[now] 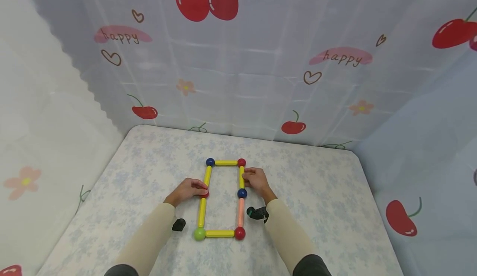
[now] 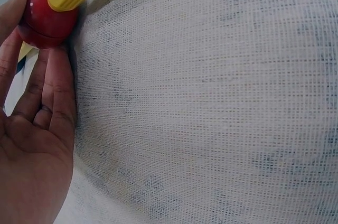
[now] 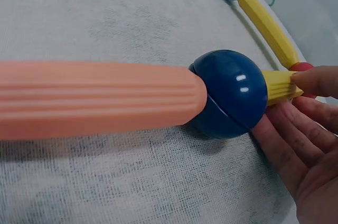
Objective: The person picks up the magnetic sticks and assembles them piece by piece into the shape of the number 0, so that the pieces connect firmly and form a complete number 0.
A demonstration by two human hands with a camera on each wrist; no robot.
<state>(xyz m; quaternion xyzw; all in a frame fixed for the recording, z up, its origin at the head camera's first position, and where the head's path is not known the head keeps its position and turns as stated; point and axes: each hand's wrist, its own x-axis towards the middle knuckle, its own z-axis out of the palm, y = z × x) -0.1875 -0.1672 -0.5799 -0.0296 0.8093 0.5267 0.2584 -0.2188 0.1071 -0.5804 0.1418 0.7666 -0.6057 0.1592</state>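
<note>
A closed rectangular outline of ribbed sticks and balls lies on the table. In the head view my left hand (image 1: 190, 188) pinches the red ball (image 2: 48, 18) midway up the left side, thumb on one face and fingers behind. My right hand (image 1: 256, 179) grips the upper right yellow stick (image 1: 242, 178) between thumb and fingers, just beyond the blue ball (image 3: 229, 93). From that ball a pink stick (image 3: 95, 100) runs to the lower red ball (image 1: 240, 233). A green ball (image 1: 199, 234) forms the near left corner; a blue ball (image 1: 210, 162) and red ball (image 1: 242, 162) form the far corners.
The table (image 1: 316, 185) has a pale blue-patterned cloth. Behind it hangs a curtain (image 1: 238, 69) printed with cherries, with more sheeting at both sides. Dark wrist devices (image 1: 258, 213) sit by each beige sleeve (image 1: 290, 234).
</note>
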